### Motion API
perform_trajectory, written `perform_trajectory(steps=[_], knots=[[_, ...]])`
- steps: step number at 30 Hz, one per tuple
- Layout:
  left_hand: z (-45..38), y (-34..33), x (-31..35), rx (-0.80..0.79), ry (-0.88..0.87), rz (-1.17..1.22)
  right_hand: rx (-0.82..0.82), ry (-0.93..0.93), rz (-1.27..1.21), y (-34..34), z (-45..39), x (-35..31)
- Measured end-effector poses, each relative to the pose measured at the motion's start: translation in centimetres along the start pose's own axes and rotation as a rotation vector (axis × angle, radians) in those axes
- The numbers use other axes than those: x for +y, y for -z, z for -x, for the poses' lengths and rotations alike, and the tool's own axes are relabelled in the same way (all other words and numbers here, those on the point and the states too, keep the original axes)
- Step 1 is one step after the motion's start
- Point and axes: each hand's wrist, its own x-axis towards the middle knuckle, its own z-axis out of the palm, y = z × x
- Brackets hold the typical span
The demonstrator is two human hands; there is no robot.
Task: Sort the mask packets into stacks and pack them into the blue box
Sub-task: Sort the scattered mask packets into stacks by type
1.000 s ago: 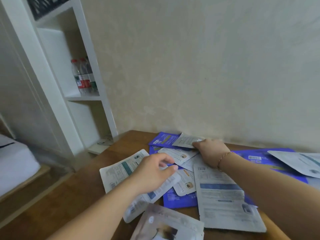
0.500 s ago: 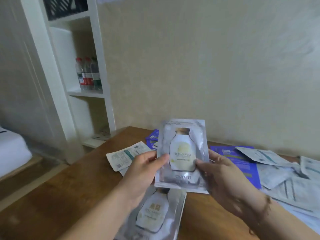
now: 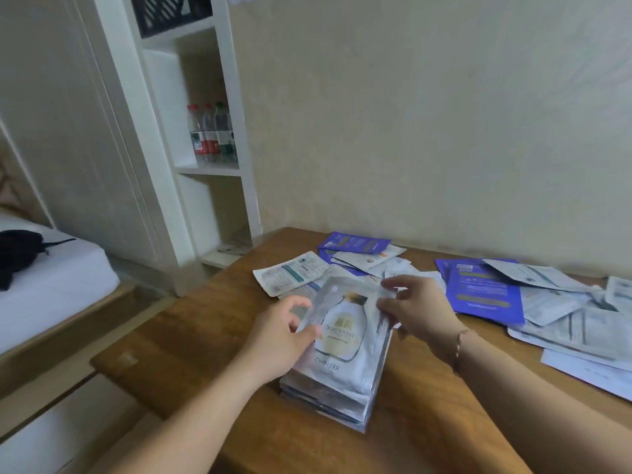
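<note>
A stack of silver mask packets (image 3: 330,396) stands on the wooden table (image 3: 191,340) in front of me. Its top silver packet (image 3: 342,333) shows a pale bottle picture and lies face up, slightly tilted. My left hand (image 3: 282,335) holds that packet's left edge, thumb on top. My right hand (image 3: 419,309) pinches its upper right edge between thumb and fingers. Loose white packets (image 3: 292,271) and blue packets (image 3: 352,242) lie scattered behind the stack. No blue box shows in this view.
More blue packets (image 3: 485,292) and white packets (image 3: 567,313) are strewn across the table's right side up to the wall. A white shelf with water bottles (image 3: 212,135) stands back left. A bed (image 3: 51,282) lies left of the table's edge.
A second ago both hands reached into the scattered packets. Then they held a silver packet up in the air. Now that packet lies on top of the silver stack.
</note>
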Motion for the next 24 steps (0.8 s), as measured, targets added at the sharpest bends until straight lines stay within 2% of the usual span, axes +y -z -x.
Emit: perform_trajectory(steps=[5,7,9,11,12,15,24], knots=[[1.7,-0.8,-0.7,0.012,-0.103,-0.304,0.021,0.083,0.342,-0.7,0.3,1.6],[2.4,-1.0,-0.4,0.021,-0.176,-0.352,0.017,0.103,0.441,-0.7,0.7,2.2],[3.4,-1.2,0.1,-0.038,-0.247,-0.373,0.064,0.205,0.515,-0.7,1.0,2.8],[4.5,-1.6,0.5,-0.122,-0.299,-0.430,0.069,0.382,0.544,-0.5,1.2,3.2],[4.9,-1.8,0.6,-0.156,-0.313,-0.467,0.014,0.444,0.553,-0.4,1.2,3.3],[5.1,-2.6,0.9,-0.208,-0.297,-0.529,-0.175,0.459,0.599,-0.7,1.1,3.7],[4.8,-3.5,1.3,-0.189,-0.249,-0.551,-0.086,0.481,0.492,-2.4,0.6,4.3]])
